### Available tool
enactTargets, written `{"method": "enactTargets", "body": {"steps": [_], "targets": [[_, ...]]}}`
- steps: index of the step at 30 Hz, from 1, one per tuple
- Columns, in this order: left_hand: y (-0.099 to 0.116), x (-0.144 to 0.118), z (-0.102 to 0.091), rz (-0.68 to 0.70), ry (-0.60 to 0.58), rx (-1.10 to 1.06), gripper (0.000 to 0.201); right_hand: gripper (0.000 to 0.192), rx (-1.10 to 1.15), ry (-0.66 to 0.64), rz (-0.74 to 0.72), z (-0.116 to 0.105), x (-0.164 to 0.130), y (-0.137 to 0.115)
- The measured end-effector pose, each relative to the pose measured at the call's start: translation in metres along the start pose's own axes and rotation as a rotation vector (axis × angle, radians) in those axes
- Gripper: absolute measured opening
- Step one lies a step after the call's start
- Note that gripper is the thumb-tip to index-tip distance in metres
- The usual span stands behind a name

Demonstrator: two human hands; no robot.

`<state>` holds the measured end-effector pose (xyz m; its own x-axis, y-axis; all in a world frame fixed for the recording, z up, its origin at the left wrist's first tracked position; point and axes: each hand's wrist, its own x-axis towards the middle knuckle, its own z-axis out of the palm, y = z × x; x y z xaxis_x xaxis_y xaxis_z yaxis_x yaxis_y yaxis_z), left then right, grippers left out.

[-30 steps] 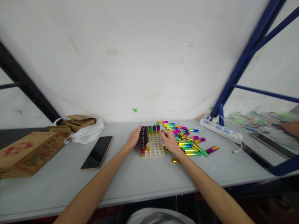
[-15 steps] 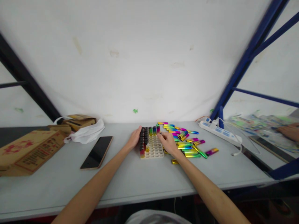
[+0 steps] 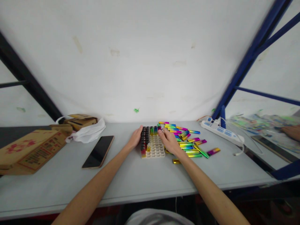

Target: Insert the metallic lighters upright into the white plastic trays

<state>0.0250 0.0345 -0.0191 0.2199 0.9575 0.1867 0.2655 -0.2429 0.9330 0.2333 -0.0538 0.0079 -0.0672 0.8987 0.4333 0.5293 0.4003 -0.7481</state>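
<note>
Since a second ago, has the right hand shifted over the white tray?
Yes. The right hand has moved toward the tray's far edge, fingertips now by the upright lighters in the back row.

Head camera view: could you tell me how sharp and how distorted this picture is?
Head view: wide-angle bend bows the table edge and blue frame; the right hand and the tray read fairly sharp; far-right clutter smears into blur; light is soft and even, glare only on the foil-coloured lighters.

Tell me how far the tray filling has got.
Early. The white gridded tray holds about two left columns and part of the far row of lighters; most cells are bare. Left hand steadies its edge; right hand works at the far row. Many rainbow metallic lighters lie loose.
</note>
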Motion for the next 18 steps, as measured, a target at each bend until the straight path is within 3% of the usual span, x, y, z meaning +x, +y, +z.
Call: {"method": "enactTargets", "body": {"steps": [3, 7, 11, 18], "targets": [[0.001, 0.0, 0.0, 0.019, -0.008, -0.003, 0.086, 0.04, -0.015, -0.123, -0.093, -0.008, -0.001, -0.007], [0.003, -0.001, 0.0, 0.011, -0.014, -0.007, 0.086, 0.043, -0.248, -0.17, -0.291, -0.011, -0.003, -0.011], [0.004, -0.002, 0.001, 0.012, -0.006, -0.003, 0.084, 0.041, -0.285, -0.299, -0.246, -0.008, -0.006, -0.012], [0.002, -0.003, 0.001, 0.021, -0.021, -0.019, 0.083, 0.039, -0.11, -0.492, -0.183, -0.011, -0.009, -0.017]]}}
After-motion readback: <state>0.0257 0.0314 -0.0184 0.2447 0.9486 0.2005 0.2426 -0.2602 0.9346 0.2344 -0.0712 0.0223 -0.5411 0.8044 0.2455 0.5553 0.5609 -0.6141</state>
